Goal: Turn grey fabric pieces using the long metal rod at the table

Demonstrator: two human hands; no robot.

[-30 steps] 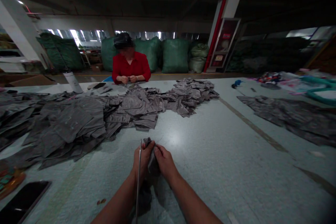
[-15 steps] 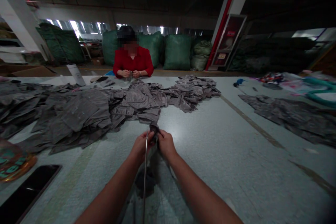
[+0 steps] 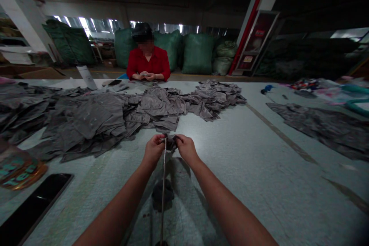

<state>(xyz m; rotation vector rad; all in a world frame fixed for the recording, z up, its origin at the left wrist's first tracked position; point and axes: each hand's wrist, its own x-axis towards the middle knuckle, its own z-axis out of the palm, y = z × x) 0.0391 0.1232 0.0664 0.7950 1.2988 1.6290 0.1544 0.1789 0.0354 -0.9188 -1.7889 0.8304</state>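
A small piece of dark grey fabric (image 3: 172, 143) is stretched between my hands above the table. My left hand (image 3: 153, 150) pinches its left edge, and my right hand (image 3: 186, 149) grips its right side with fingers closed. A thin metal rod (image 3: 164, 184) runs up from the bottom of the view, its tip beside my left fingers at the fabric. Whether the fabric is on the rod I cannot tell. Below my hands a dark bundle (image 3: 162, 195) lies on the table, too dim to name.
A long heap of grey fabric pieces (image 3: 98, 117) spreads across the table (image 3: 230, 169). At left are a phone (image 3: 37, 203) and an amber-coloured bottle (image 3: 21, 171). More grey fabric (image 3: 319, 127) lies right. A co-worker in red (image 3: 148, 63) sits opposite, near a white tumbler (image 3: 86, 77).
My hands have moved apart, and the fabric is spread wider between them. The co-worker's hands have come closer together. The whole view has shifted slightly.
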